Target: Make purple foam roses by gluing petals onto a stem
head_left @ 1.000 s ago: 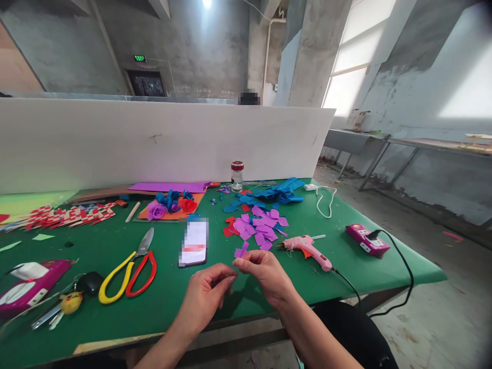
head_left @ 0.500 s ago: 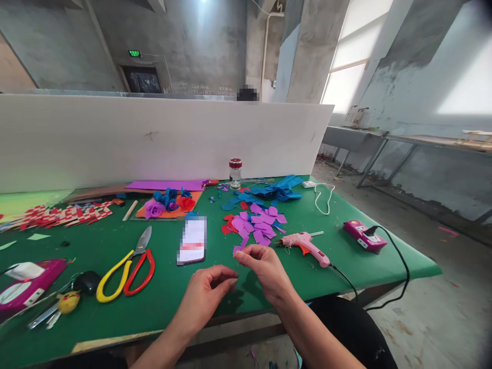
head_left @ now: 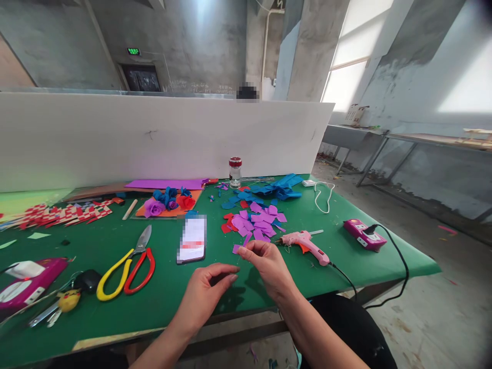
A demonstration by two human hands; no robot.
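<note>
My right hand (head_left: pixel 265 261) is closed in a pinch over the green table, its fingertips beside a small purple paper piece (head_left: pixel 236 248); what it grips is too small to name. Left of it, my left hand (head_left: pixel 211 289) is held with thumb and fingers curved and a gap between them, nothing visible inside. Beyond the right hand lies a pile of purple paper petals (head_left: pixel 261 220), with red pieces (head_left: pixel 227 224) at its left. A pink glue gun (head_left: pixel 305 243) rests just right of that hand.
A phone (head_left: pixel 192 240) and large scissors (head_left: pixel 138 256) lie left. Paper flowers (head_left: pixel 167 201), a glass jar (head_left: pixel 235 174) and blue paper (head_left: pixel 282 188) stand or lie behind. A magenta power strip (head_left: pixel 364 236) sits right, its black cable hanging over the edge.
My right hand has shifted slightly right, away from the small purple piece. My left hand has moved very little, its fingers a bit straighter.
</note>
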